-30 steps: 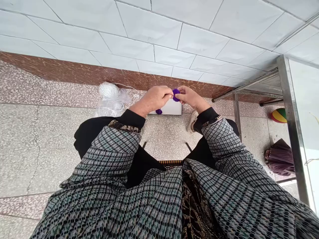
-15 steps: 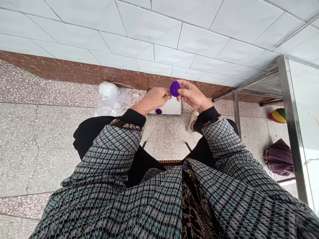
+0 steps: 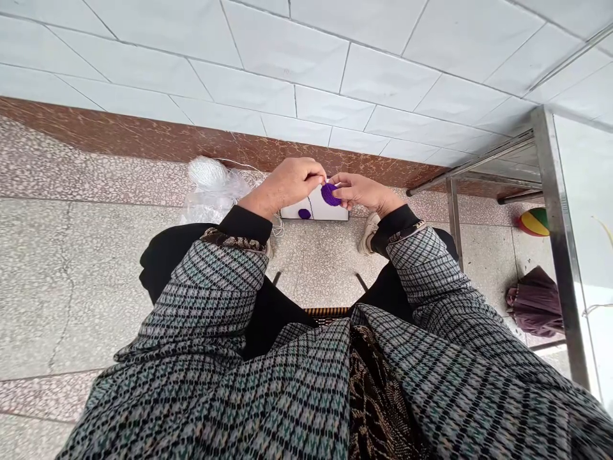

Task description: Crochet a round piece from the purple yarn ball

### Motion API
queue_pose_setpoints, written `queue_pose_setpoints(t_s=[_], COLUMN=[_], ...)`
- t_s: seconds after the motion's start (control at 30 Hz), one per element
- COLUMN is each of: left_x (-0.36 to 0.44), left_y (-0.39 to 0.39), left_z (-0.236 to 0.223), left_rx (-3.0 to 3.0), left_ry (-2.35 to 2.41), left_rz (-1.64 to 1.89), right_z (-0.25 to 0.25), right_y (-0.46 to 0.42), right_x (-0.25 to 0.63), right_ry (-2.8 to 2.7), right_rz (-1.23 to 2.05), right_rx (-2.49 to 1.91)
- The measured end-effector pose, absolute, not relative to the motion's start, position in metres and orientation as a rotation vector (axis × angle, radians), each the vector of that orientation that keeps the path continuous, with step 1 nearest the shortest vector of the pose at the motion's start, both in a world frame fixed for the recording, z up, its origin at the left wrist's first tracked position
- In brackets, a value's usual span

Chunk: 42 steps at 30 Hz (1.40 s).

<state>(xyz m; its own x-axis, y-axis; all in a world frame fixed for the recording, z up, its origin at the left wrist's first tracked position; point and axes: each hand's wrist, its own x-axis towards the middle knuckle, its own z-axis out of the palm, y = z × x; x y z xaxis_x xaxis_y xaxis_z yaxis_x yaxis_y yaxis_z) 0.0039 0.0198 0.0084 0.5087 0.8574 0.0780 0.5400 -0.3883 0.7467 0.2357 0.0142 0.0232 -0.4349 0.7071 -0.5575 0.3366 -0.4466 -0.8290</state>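
Between the fingers of my right hand (image 3: 363, 191) is a ball of purple yarn (image 3: 330, 195), its wound strands showing. My left hand (image 3: 290, 182) is closed in a pinch just left of the ball, its fingertips close to the right hand's. A thin dark strand of yarn (image 3: 310, 204) runs from below up toward the left hand. Under both hands a shallow white box (image 3: 323, 213) lies on the floor, partly covered by them. A smaller purple yarn ball (image 3: 304, 214) rests inside it.
White cord or yarn in clear plastic (image 3: 209, 176) lies left of the box against the brown skirting. A metal-framed table (image 3: 560, 223) stands at the right, with a striped ball (image 3: 534, 222) and a folded purple umbrella-like item (image 3: 536, 302) on the floor by it.
The ball turned and rose in my right hand, then came lower. My left hand dipped slightly, then rose up and left beside it. The smaller ball stayed in the box.
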Motion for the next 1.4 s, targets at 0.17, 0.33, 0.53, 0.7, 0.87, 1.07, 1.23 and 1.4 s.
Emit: queue_pose_setpoints(t_s=[0.17,0.33,0.53,0.7,0.87,1.07,1.23,1.4], left_x=[0.006,0.020,0.027,0.016,0.008,0.015,0.027,0.027], left_y=[0.027,0.019,0.007,0.015,0.025,0.023,0.013,0.009], left_z=[-0.006,-0.013,-0.007,0.000,-0.001,-0.008,-0.009,-0.005], left_rx=[2.017,2.008,2.083,2.086,2.097,2.032,2.074,2.113], left_ry=[1.278,1.177,0.883,1.065,1.261,1.316,1.097,0.938], left_rz=[0.659,0.467,0.313,0.539,0.678,0.522,0.347,0.296], right_z=[0.020,0.015,0.007,0.005,0.015,0.014,0.010,0.003], right_y=[0.017,0.022,0.027,0.024,0.016,0.019,0.025,0.027], right_x=[0.240,0.240,0.236,0.237,0.237,0.239,0.238,0.237], right_ry=[-1.380,-1.250,-1.294,-1.533,-1.513,-1.239,-1.209,-1.333], right_rz=[2.079,1.815,1.463,1.571,1.970,1.908,1.697,1.493], right_rx=[-1.141,-1.134,-1.448,-1.565,-1.321,-1.080,-1.265,-1.504])
